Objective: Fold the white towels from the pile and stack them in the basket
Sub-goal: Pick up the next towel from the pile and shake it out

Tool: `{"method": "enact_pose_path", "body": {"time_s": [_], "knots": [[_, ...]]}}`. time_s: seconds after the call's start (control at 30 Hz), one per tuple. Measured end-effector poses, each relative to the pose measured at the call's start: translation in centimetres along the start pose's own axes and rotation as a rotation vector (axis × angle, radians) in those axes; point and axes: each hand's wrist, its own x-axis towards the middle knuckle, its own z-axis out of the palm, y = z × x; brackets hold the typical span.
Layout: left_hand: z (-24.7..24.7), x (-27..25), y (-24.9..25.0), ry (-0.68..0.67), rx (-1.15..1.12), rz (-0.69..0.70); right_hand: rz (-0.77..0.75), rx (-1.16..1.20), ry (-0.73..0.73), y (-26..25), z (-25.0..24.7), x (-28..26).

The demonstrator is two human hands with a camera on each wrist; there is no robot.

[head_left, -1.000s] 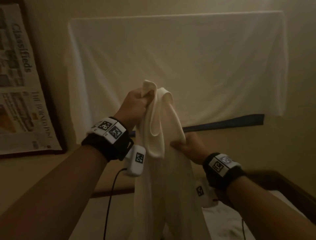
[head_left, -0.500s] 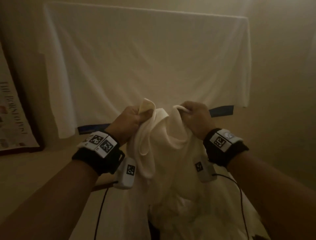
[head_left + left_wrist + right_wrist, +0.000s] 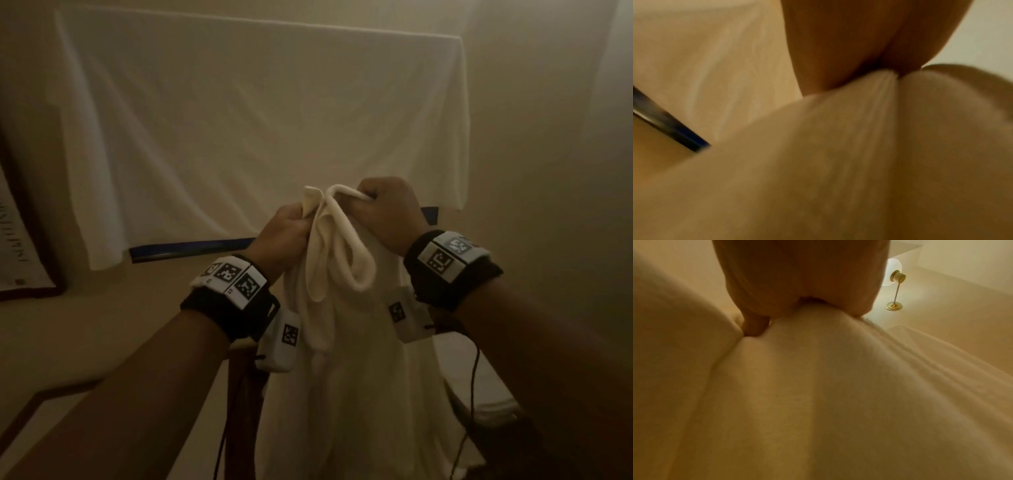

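Observation:
A white towel (image 3: 346, 359) hangs in the air in front of me, held up at chest height by both hands. My left hand (image 3: 284, 229) grips one top corner in a fist. My right hand (image 3: 387, 212) pinches the top edge right beside it, so the cloth loops between the two fists. In the left wrist view my left hand (image 3: 851, 43) closes on the towel (image 3: 838, 162), which fills the lower picture. The right wrist view is the same, with my right hand (image 3: 797, 280) above the towel (image 3: 818, 394). No basket is in view.
A large white sheet (image 3: 260, 116) hangs on the wall behind, over a blue strip (image 3: 191, 248). A framed newspaper (image 3: 20, 253) leans at the left. More white cloth (image 3: 479, 383) lies low at the right. A brass lamp (image 3: 895, 292) stands far off.
My right hand has moved up from the towel's side edge to its top, close beside the left hand. The view has also swung to the left.

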Motion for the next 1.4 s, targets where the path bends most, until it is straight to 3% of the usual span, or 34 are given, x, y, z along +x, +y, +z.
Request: {"method": "enact_pose_path", "body": {"time_s": [0.1, 0.2, 0.33, 0.43, 0.5, 0.63, 0.7, 0.9, 1.1, 1.27, 1.4], "knots": [[2.3, 0.0, 0.5, 0.005, 0.012, -0.021, 0.023, 0.097, -0.049, 2.4, -1.4, -1.8], [3.4, 0.0, 1.1, 0.091, 0.057, -0.023, 0.085, 0.166, -0.250, 5.0, -1.9, -5.0], [3.0, -1.0, 1.5, 0.212, 0.015, -0.053, 0.424, 0.061, -0.456, 10.6, -0.6, -11.0], [1.5, -2.5, 1.4, 0.258, 0.035, -0.084, 0.599, 0.041, -0.439, 15.1, 0.2, -14.4], [0.5, -3.6, 1.2, 0.236, 0.090, -0.117, 0.630, 0.025, -0.361, 16.5, 0.0, -14.6], [0.1, -5.5, 0.9, 0.153, 0.159, -0.182, 0.479, 0.172, -0.196, 13.6, -0.4, -10.7], [0.2, -6.1, 0.9, 0.152, 0.139, -0.192, 0.305, 0.244, -0.149, 9.8, -0.5, -8.1], [-0.7, -7.8, 0.6, 0.115, 0.032, -0.183, -0.127, 0.127, -0.255, -0.5, 0.5, -3.4], [-2.8, -9.0, 1.4, 0.296, -0.062, -0.090, -0.143, 0.193, -0.228, -5.1, 2.1, -2.7], [-6.8, -10.5, 2.2, 0.420, 0.008, -0.060, -0.173, 0.104, -0.457, -6.2, 5.4, -4.8], [-11.2, -13.5, 1.8, 0.471, 0.017, -0.073, -0.060, 0.030, -0.623, -6.3, 10.8, -7.8]]}}
